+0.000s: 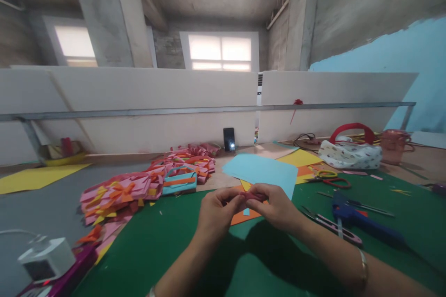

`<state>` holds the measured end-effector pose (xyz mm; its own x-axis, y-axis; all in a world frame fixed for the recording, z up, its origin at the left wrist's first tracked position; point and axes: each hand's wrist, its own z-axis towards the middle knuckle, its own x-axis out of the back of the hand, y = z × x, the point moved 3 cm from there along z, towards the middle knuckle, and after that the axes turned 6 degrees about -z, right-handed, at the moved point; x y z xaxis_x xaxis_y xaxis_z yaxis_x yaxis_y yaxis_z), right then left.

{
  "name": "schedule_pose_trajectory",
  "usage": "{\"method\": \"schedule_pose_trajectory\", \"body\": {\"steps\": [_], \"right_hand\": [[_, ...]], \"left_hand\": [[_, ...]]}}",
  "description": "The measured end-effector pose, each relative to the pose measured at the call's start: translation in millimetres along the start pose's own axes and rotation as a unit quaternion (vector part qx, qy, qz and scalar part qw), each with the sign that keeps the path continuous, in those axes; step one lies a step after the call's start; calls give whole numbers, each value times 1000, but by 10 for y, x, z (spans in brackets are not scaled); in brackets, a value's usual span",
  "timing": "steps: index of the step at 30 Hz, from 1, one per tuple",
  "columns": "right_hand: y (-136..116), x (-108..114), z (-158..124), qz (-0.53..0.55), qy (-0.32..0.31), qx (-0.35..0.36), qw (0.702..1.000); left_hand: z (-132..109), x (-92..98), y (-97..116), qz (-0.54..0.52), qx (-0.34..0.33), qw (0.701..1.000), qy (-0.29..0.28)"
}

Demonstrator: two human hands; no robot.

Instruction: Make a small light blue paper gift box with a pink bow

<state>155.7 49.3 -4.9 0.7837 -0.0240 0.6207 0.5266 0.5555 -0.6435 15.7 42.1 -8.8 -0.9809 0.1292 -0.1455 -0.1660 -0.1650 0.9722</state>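
Close together over the green mat (156,246), both hands pinch one small dark pink piece (249,196), perhaps folded paper; the fingers cover most of it. My left hand (219,209) is closed on its left end between thumb and fingertips. At the other end, my right hand (275,206) grips it the same way. Under the hands lie an orange paper sheet (240,218) and a scrap of blue. Just beyond them is a light blue sheet (265,169), partly over yellow paper (301,158).
To the right lie scissors (329,178), a pink-handled cutter (337,230), tweezers (372,208) and a blue glue gun (365,225). A pile of pink paper pieces (139,185) and a small blue paper bag (179,184) are left. A phone (229,139) leans against the back panel.
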Motion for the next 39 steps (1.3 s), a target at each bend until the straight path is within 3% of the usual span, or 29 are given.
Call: {"method": "schedule_pose_trajectory", "body": {"steps": [4, 8, 17, 24, 29, 31, 35, 39], "right_hand": [[13, -4, 9, 1, 4, -16, 1000], [17, 27, 37, 26, 14, -49, 998], [77, 72, 58, 163, 11, -130, 978], [87, 111, 83, 291, 33, -157, 943], [220, 98, 93, 416, 84, -197, 884], [252, 108, 91, 430, 102, -207, 873], [218, 173, 90, 350, 115, -189, 910], [135, 180, 103, 224, 76, -133, 963]], "left_hand": [[-3, 12, -11, 23, -2, 1000, -1], [-6, 36, 14, 52, -12, 998, 36], [27, 83, 13, 36, -20, 997, 59], [63, 59, 36, 55, -33, 995, 73], [35, 30, 5, 38, -34, 995, 82], [14, 10, -2, 39, -21, 996, 79], [3, -48, -13, 50, 23, 998, 23], [-5, -71, -32, 83, 78, 993, -32]]}}
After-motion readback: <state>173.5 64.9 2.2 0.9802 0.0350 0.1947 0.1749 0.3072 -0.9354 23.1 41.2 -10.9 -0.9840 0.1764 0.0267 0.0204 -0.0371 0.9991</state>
